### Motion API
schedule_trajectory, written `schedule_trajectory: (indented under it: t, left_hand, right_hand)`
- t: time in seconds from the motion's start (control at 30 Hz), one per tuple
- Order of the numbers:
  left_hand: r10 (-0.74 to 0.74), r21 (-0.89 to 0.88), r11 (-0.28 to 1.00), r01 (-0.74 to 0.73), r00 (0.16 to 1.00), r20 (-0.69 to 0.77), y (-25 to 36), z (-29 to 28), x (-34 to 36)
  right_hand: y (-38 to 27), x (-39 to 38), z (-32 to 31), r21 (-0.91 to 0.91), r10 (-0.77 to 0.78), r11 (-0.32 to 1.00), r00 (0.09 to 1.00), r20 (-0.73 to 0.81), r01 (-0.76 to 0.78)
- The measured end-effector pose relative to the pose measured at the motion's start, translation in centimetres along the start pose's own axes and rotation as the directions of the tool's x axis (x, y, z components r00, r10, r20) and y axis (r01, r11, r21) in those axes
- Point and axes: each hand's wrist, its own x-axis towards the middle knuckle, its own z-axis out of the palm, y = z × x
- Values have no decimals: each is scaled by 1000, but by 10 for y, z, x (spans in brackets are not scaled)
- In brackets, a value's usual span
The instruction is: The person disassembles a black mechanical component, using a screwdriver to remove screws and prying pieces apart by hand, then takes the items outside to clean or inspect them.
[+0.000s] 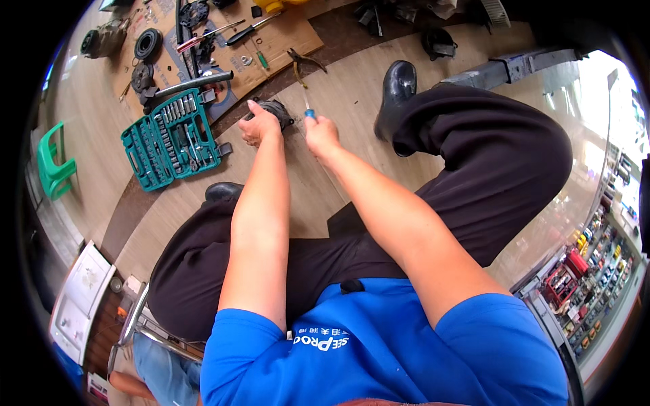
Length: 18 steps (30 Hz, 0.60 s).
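On the floor ahead of me, my left hand [262, 126] is closed round the side of a dark, round mechanical part [278, 113]. Its thumb points up and its palm covers some of the part. Just to the right, my right hand [321, 137] grips a screwdriver by its blue handle [310, 114]. The thin shaft points away from me, apart from the part. Beyond both hands lie pliers [302, 65] with their handles spread. An open green socket set case [172, 139] sits to the left, filled with sockets and bits.
Cardboard [291, 39] at the far side bears a green-handled screwdriver [262, 59], a black-handled screwdriver [242, 34] and dark parts. A metal bar [227, 76] lies beside the case. My legs flank the work area. A green stool [55, 162] stands far left; a grey metal beam [508, 70], far right.
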Motion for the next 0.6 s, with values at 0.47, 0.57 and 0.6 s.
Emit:
schedule_trajectory:
  t: [0.47, 0.57, 0.6]
  left_hand:
    - [-102, -230, 965, 127, 988, 120, -7, -6, 22]
    - [46, -136, 990, -41, 999, 29, -11, -3, 18]
    - [133, -89, 987, -137, 990, -49, -11, -1, 6]
  right_hand:
    - [-62, -12, -52, -427, -179, 852, 934, 310, 305]
    - [-68, -8, -53, -445, -148, 848, 935, 323, 288]
    - [-69, -5, -56, -462, -130, 842, 936, 328, 279]
